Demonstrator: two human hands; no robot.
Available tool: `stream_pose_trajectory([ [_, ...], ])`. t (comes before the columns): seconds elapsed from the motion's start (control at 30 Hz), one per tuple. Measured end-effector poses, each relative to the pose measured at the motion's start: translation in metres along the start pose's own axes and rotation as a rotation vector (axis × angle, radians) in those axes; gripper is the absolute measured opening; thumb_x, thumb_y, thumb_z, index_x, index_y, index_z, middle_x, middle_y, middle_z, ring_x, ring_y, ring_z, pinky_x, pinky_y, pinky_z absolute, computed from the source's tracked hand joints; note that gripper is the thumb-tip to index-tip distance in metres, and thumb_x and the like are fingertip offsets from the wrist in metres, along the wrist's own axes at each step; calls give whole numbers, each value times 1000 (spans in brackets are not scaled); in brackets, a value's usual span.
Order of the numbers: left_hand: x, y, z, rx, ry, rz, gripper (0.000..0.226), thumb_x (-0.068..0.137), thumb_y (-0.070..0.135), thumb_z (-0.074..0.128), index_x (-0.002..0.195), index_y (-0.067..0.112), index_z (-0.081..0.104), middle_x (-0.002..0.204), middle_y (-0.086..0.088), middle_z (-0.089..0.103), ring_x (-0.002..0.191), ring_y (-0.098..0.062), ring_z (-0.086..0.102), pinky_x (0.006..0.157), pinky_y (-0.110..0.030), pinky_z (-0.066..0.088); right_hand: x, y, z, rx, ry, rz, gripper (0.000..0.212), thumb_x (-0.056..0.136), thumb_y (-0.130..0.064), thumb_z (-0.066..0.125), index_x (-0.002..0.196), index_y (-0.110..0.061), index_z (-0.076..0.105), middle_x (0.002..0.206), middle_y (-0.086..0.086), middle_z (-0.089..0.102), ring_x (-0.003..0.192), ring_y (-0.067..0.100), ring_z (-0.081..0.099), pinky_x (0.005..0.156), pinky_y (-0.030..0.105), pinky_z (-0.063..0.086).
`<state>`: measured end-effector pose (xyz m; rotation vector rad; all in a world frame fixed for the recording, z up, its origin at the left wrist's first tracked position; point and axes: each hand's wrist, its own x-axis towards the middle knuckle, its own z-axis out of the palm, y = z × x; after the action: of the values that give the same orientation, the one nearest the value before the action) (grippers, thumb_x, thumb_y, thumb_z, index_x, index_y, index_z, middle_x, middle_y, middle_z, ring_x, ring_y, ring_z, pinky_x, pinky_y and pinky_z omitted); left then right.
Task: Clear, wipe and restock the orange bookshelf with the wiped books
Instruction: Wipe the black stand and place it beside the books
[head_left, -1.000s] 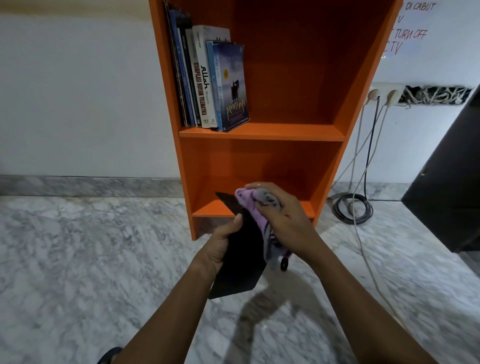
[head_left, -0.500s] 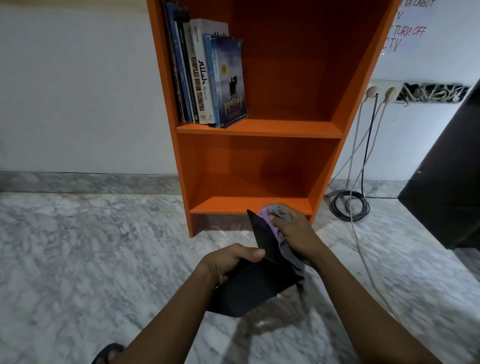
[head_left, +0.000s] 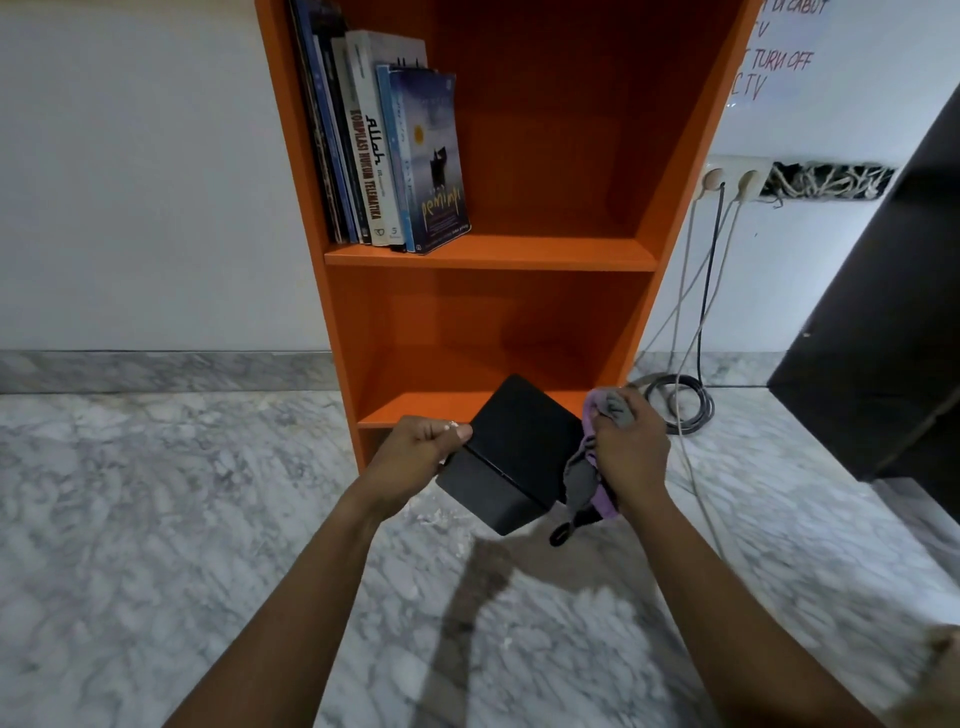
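Books (head_left: 384, 145) crowd the upper shelf (head_left: 545, 253) at left; its right side and the lower shelf (head_left: 415, 406) stand open.

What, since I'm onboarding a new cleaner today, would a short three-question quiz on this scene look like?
1. True or false: the left hand grips the black book.
2. Multiple choice: the purple-grey cloth is held by: A the right hand; B the left hand; C neither hand.
3. Fill in: the shelved books stand at the ___ end of their shelf in the orange bookshelf.

Key: 1 true; 2 A; 3 left.
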<state>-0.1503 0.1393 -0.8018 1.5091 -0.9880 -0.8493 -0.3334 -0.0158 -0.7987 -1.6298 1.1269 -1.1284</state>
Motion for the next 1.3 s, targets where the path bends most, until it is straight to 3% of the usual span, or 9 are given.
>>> stream_pose_trajectory([
  [0.17,2,3,-6,3,1,21,60,100,42,60,66,-6,50,69,-24,48,64,-31,40,69,-39,35,-13,-10,11,-132,80,-341,25,104,-27,56,124,-18,67,119,7,63,108,20,59,89,21,44],
  [0.33,5,5,3,3,-28,80,62,96,46,58,71,-11,58,65,-32,51,57,-37,41,70,-35,36,-53,-28,54,-307,-471,-577,45,94,-7,51,135,-23,60,142,2,55,150,28,28,123,52,14],
  [0.47,-1,14,6,142,-35,126,61,105,12,53,45,24,54,44,7,43,42,-9,34,53,-21,32,-41,-13,54,-390,-367,-563,42,97,-23,42,135,-30,59,144,-5,55,147,30,35,119,60,20],
  [0.67,-6,2,6,156,-58,149,53,102,20,58,57,14,31,57,-6,21,52,-21,16,57,-32,19,-13,9,30,-211,-201,-263,20,106,-30,50,120,-30,64,118,-5,66,109,18,61,88,37,50],
  [0.83,-1,-5,-15,135,-10,118,49,101,34,60,63,4,62,56,-9,43,51,-25,35,61,-32,37,5,19,-2,84,-497,29,50,99,-47,61,99,2,61,90,21,63,84,21,61,76,37,44],
  [0.9,0,-3,-20,146,-18,127,49,99,42,60,80,0,74,72,-21,66,68,-31,62,84,-34,54,4,16,-11,183,-707,72,48,90,-42,75,107,2,67,100,16,74,95,21,69,83,33,52],
  [1.03,-1,4,-17,144,33,194,26,103,13,55,100,9,80,117,1,75,118,-4,65,115,-20,34,-4,7,-9,179,-775,-4,32,84,-18,81,108,0,72,106,19,75,103,35,71,90,46,59],
  [1.17,-2,-11,-2,-258,312,-149,60,85,64,65,132,28,65,142,-2,60,131,-27,56,102,-46,48,-14,-11,0,103,-583,-247,26,90,-9,76,85,10,60,79,28,58,70,34,58,69,39,48],
  [1.3,-9,-21,9,-981,66,-290,93,72,72,70,140,9,58,139,-23,60,125,-45,59,110,-61,41,-32,-34,13,80,-595,-439,14,87,-9,80,84,-19,70,84,1,65,81,18,63,74,28,51],
])
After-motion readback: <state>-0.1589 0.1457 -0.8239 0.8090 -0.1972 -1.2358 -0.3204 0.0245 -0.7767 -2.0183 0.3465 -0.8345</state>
